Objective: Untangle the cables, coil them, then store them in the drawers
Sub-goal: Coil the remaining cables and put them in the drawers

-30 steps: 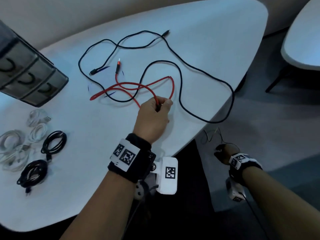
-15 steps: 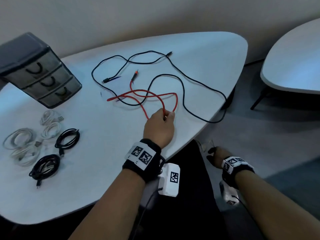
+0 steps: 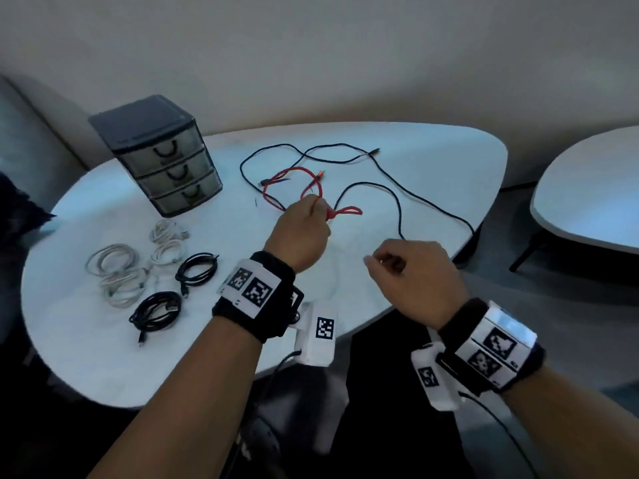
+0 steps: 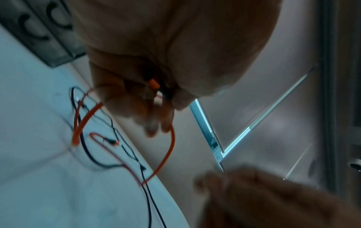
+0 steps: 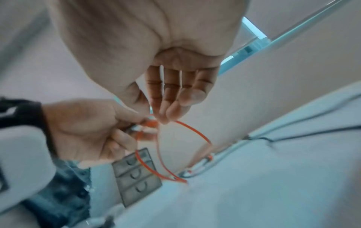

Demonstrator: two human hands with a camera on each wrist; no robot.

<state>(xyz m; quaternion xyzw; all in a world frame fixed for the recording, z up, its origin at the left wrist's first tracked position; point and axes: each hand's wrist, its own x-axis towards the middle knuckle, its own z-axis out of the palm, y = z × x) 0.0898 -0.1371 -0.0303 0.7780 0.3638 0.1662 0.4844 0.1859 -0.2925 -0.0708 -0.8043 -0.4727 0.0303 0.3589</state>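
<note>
Presently the left hand [image 3: 300, 236] pinches the red cable [image 3: 345, 211], its loops trailing away across the table [image 3: 432, 157], while the nearer right hand [image 3: 415, 271], loosely curled, holds nothing.

Black wristbands [image 3: 256, 299] carry white checkered marker tags [image 3: 325, 328].
</note>
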